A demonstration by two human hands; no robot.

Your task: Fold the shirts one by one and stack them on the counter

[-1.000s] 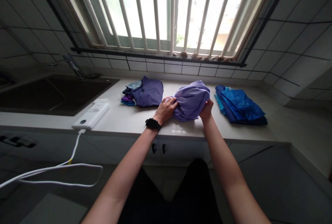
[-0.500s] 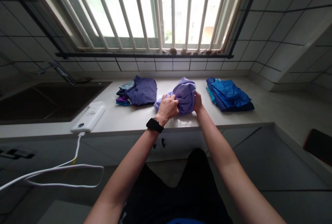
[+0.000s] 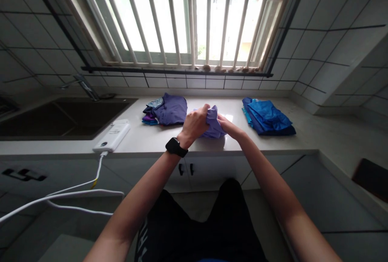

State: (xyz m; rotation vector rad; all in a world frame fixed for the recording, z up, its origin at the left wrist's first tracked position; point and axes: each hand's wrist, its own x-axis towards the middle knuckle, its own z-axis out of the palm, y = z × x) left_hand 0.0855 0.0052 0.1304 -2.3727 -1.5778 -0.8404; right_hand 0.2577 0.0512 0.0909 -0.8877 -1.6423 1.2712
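Both left hand point(image 3: 197, 126) and right hand point(image 3: 228, 125) are closed on a bunched lilac fabric garment point(image 3: 214, 125), held against the white tabletop point(image 3: 145, 140). Slippage of the folds is judged possible if either grip is relaxed.

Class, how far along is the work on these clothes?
Done: a folded purple stack and a folded blue stack lie flat. In hand: the left hand and right hand grip a bunched lilac garment. Remaining: that garment, not yet laid flat on the white countertop.
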